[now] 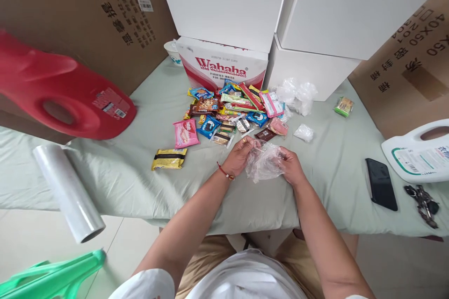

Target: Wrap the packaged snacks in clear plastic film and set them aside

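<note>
A crumpled clear plastic bag [264, 164] is stretched between my two hands, above the cloth near the front of the table. My left hand [242, 154] pinches its upper left edge, a red string bracelet at the wrist. My right hand [292, 164] grips the bag's right side, fingers partly hidden behind the film. Just beyond the hands lies a heap of wrapped snacks [233, 107] in many colours. A pink packet [186, 133] and a yellow packet with a dark band [169, 159] lie to the left of the heap.
Behind the heap stands a Wahaha carton [224, 67]. Crumpled clear bags [298, 96] and a small green packet [344, 106] lie right of it. A red jug [70, 93] and a plastic film roll [70, 191] are left; a phone [381, 184], keys [423, 203] and white jug [421, 154] right.
</note>
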Tool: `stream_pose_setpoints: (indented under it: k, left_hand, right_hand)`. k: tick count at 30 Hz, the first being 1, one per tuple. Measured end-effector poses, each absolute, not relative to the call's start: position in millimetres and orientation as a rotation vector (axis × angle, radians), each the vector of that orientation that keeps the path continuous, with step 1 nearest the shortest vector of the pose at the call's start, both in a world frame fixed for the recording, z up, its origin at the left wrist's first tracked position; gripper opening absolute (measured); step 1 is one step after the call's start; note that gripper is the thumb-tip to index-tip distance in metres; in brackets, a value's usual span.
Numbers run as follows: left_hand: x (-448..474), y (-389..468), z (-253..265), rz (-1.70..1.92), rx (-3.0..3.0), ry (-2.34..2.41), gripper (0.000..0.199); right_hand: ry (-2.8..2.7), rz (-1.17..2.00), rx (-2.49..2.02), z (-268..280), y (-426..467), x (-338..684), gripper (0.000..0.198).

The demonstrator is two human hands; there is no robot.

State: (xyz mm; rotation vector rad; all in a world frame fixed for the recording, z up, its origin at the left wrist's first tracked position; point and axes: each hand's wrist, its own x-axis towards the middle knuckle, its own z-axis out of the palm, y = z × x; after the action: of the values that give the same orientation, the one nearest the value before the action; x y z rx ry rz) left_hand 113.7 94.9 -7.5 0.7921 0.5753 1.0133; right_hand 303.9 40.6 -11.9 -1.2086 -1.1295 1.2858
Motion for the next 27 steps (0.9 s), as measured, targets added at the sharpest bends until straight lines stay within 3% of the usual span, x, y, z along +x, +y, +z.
stream_pose_setpoints:
  k: [10, 15, 19, 27]
  left_hand:
    - [108.2, 105.2, -3.6, 1.213, 0.541, 0.468, 0.040]
    - [113.9, 103.4, -6.5, 1.216, 0.728, 0.561, 0.045]
    - [113.5, 102.1, -7.8, 1.212, 0.826, 0.614, 0.044]
    - [109.0, 98.1, -8.0, 0.986, 1.079, 0.638, 0.039]
  right_hand:
    - [-1.072, 1.276, -1.230, -9.3, 44.4, 307.1, 0.029]
    - [-0.891, 1.501, -1.149, 10.9, 40.5, 297.9, 0.055]
    - [-1.006, 1.386, -1.353, 22.5, 37.7, 294.6, 0.045]
    - [-0.895, 1.209, -1.451, 58.1, 36.2, 340.7, 0.044]
